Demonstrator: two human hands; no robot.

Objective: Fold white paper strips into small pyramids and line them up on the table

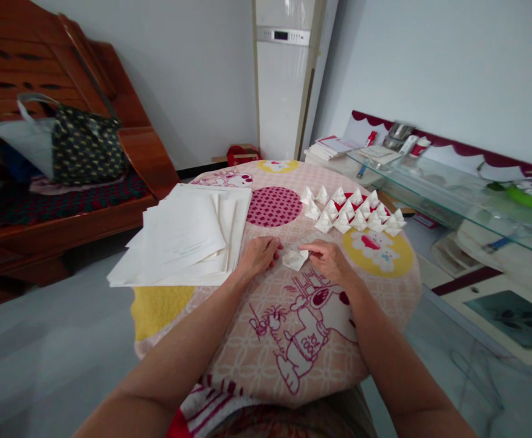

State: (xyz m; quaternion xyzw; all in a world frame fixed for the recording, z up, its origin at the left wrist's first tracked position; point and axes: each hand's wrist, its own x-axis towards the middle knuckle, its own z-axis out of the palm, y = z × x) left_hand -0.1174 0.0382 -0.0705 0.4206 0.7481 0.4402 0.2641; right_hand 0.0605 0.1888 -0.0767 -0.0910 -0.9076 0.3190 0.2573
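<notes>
A small piece of folded white paper (294, 258) lies on the round table's cartoon-print cloth (293, 340). My right hand (327, 258) pinches its right edge with fingers closed on it. Just left of the paper rests my left hand (259, 254), its fingers curled on the cloth and close to the paper; whether it touches the paper is unclear. Beyond the hands, several finished folded white paper pieces (352, 212) sit in rows. A stack of plain white paper sheets (186, 234) covers the table's left part.
A glass shelf unit (457, 194) with books and small items stands to the right. A wooden bench (65, 182) with a dark dotted bag (86, 146) is at the left. A tall white air conditioner (284, 79) stands by the far wall.
</notes>
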